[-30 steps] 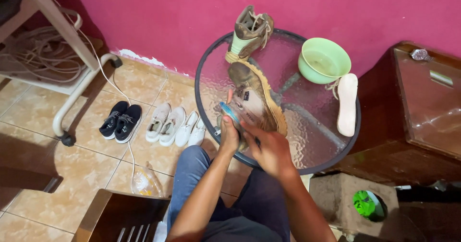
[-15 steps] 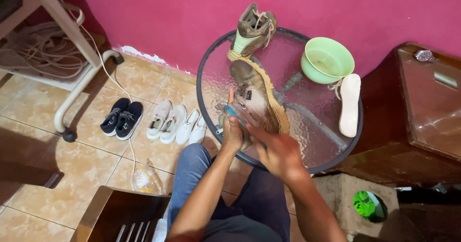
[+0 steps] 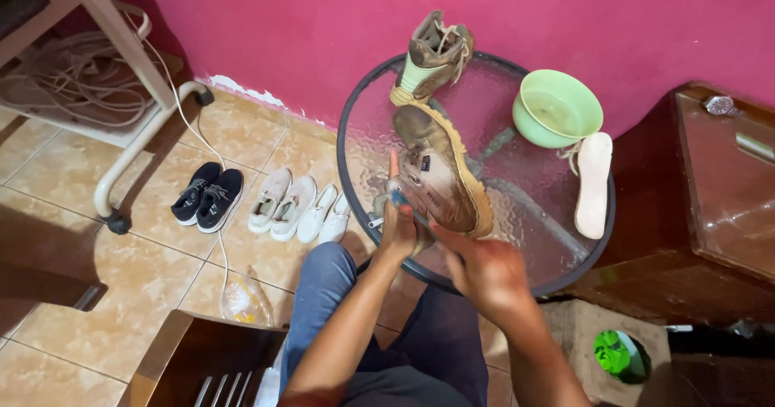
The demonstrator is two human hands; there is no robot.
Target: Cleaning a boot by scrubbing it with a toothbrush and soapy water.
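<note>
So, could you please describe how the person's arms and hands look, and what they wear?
Both forearms are bare, with no sleeves in view. The left hand and right hand have no gloves, and no ring, watch or bracelet shows. Below the arms, blue trousers cover the legs.

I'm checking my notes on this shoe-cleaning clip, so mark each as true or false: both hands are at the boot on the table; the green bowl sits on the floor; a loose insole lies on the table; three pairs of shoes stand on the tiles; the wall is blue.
1. Both the left hand and the right hand are at the tan boot: true.
2. The green bowl sits on the floor: false, it is on the round glass table.
3. A white insole lies on the table: true.
4. Three pairs stand on the tiles: true, one black pair and two white.
5. The wall is blue: false, it is pink.
</note>
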